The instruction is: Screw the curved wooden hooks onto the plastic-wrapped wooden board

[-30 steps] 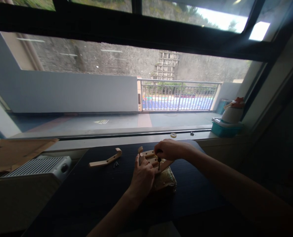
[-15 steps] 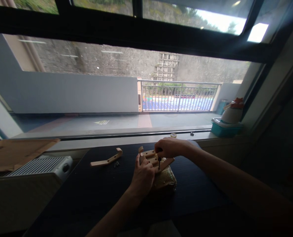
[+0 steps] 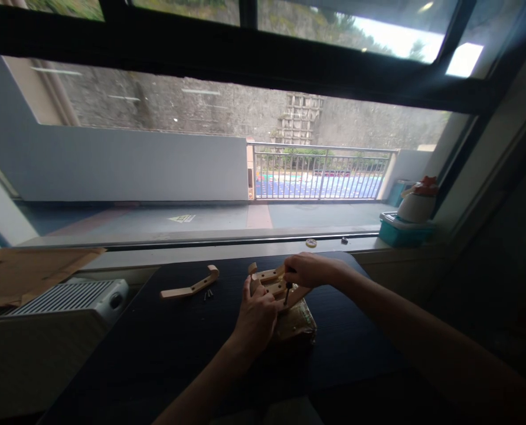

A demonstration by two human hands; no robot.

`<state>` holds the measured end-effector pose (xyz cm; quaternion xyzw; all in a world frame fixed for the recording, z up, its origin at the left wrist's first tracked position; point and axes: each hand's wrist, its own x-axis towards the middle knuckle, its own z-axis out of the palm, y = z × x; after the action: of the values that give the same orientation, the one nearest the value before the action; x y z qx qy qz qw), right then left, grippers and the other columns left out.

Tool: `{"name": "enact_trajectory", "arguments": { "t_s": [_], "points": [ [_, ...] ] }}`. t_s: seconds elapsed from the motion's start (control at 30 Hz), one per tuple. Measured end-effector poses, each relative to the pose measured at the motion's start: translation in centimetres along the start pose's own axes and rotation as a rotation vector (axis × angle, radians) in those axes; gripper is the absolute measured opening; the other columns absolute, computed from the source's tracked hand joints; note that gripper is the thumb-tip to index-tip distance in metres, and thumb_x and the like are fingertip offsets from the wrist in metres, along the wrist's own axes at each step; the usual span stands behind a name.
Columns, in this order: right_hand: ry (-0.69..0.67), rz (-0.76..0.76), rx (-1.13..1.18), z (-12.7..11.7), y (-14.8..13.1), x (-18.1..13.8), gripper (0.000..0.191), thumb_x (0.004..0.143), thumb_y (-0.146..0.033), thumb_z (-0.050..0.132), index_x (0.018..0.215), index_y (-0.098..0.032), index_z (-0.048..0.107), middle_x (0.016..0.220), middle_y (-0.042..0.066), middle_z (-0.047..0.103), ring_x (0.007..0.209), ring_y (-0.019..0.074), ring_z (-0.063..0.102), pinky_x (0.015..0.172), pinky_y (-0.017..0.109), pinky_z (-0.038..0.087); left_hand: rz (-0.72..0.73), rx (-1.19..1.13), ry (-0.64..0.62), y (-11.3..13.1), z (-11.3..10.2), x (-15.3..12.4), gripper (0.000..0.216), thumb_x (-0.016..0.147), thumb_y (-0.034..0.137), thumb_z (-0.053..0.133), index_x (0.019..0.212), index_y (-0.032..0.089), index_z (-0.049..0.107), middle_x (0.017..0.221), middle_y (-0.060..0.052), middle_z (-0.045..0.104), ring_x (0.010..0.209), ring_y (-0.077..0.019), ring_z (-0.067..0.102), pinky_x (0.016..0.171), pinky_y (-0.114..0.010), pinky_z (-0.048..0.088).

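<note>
My right hand (image 3: pixel 309 270) is closed around the dark handle of a screwdriver (image 3: pixel 288 293). Its shaft slants down to the nearest of several pale wooden hook pieces (image 3: pixel 269 275). My left hand (image 3: pixel 259 310) wraps over the left ends of these pieces and grips them. They rest on a block wrapped in brown tape (image 3: pixel 299 326), on the dark table. Another bent wooden hook (image 3: pixel 192 289) lies apart on the left, with a few small screws (image 3: pixel 208 294) beside it. The screwdriver's tip is too small to make out.
The dark table (image 3: pixel 174 348) stands below a window sill (image 3: pixel 254 252). On the sill are a roll of tape (image 3: pixel 311 242), a small dark object (image 3: pixel 344 240) and a teal box (image 3: pixel 405 230) with a white container on top. A radiator (image 3: pixel 85 301) and cardboard (image 3: pixel 28 274) are at left.
My right hand has shifted slightly right and down, and the screwdriver now leans more, its handle toward the right. My left hand keeps its grip on the wooden pieces.
</note>
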<state>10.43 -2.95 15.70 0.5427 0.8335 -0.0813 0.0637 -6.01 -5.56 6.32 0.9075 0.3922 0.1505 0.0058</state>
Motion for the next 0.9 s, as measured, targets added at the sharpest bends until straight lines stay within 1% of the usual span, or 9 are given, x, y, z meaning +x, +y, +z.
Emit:
{"name": "enact_trajectory", "arguments": {
  "t_s": [0.1,0.2,0.27,0.33,0.43,0.63,0.77,0.9],
  "points": [
    [-0.014,-0.010,-0.033,-0.9,0.0,-0.3,0.029,0.079,-0.035,0.054,0.101,-0.018,0.063,0.089,0.007,0.065,0.074,0.0168,0.057,0.055,0.023,0.034,0.001,-0.013,-0.004,-0.1,0.0,0.0,0.035,0.085,0.013,0.041,0.102,0.032,0.066,0.082,-0.001,0.067,0.094,-0.0214,0.053,0.106,-0.061,0.001],
    [-0.010,-0.064,-0.072,-1.5,-0.3,-0.4,0.025,0.077,-0.028,0.055,0.100,-0.021,0.064,0.091,0.004,0.066,0.076,0.0163,0.057,0.058,0.024,0.035,-0.003,-0.013,-0.015,-0.1,-0.1,0.0,0.035,0.085,0.013,0.041,0.102,0.031,0.066,0.079,-0.002,0.066,0.091,-0.0210,0.054,0.105,-0.061,0.004],
    [-0.026,-0.088,-0.073,-1.4,-0.6,-0.4,0.023,0.078,-0.025,0.054,0.098,-0.021,0.065,0.091,0.003,0.066,0.077,0.0156,0.057,0.059,0.023,0.034,-0.003,-0.002,-0.014,0.0,0.0,0.1,0.034,0.085,0.013,0.041,0.099,0.030,0.067,0.078,-0.002,0.066,0.091,-0.0211,0.054,0.106,-0.060,0.006],
    [-0.029,-0.086,-0.065,-0.9,-0.8,-0.2,0.023,0.079,-0.024,0.052,0.098,-0.020,0.065,0.091,0.004,0.067,0.077,0.0159,0.058,0.059,0.023,0.035,-0.003,0.013,-0.007,-0.1,0.1,0.0,0.033,0.084,0.012,0.042,0.097,0.029,0.067,0.079,-0.002,0.066,0.096,-0.0227,0.054,0.106,-0.059,0.009],
    [0.007,-0.066,-0.046,-0.2,-0.8,0.0,0.025,0.080,-0.022,0.049,0.099,-0.020,0.065,0.093,0.006,0.067,0.081,0.0174,0.059,0.061,0.024,0.036,-0.001,0.029,-0.006,-0.2,0.3,0.0,0.032,0.083,0.012,0.042,0.095,0.027,0.067,0.081,-0.002,0.067,0.100,-0.0238,0.053,0.106,-0.059,0.009],
    [0.031,-0.017,-0.049,0.1,-0.6,-0.1,0.027,0.082,-0.027,0.047,0.101,-0.018,0.064,0.097,0.008,0.067,0.083,0.0189,0.060,0.060,0.024,0.036,0.001,0.023,-0.004,-0.2,0.5,0.0,0.034,0.083,0.011,0.041,0.093,0.028,0.068,0.081,-0.003,0.067,0.100,-0.0236,0.052,0.106,-0.059,0.009],
    [0.028,-0.011,-0.085,-0.3,-0.9,-0.1,0.027,0.082,-0.027,0.046,0.099,-0.016,0.065,0.093,0.010,0.067,0.080,0.0194,0.060,0.059,0.025,0.037,0.000,0.029,0.006,-0.1,0.4,0.0,0.033,0.084,0.011,0.040,0.086,0.026,0.069,0.080,-0.002,0.067,0.099,-0.0228,0.054,0.106,-0.058,0.011],
    [0.011,-0.039,-0.101,-1.2,-0.9,-0.1,0.026,0.079,-0.029,0.052,0.099,-0.018,0.064,0.091,0.007,0.067,0.075,0.0182,0.059,0.056,0.025,0.035,-0.014,0.040,-0.001,0.0,0.2,0.0,0.029,0.083,0.012,0.041,0.084,0.023,0.069,0.082,-0.003,0.067,0.102,-0.0242,0.052,0.106,-0.058,0.011]
  ]
}}
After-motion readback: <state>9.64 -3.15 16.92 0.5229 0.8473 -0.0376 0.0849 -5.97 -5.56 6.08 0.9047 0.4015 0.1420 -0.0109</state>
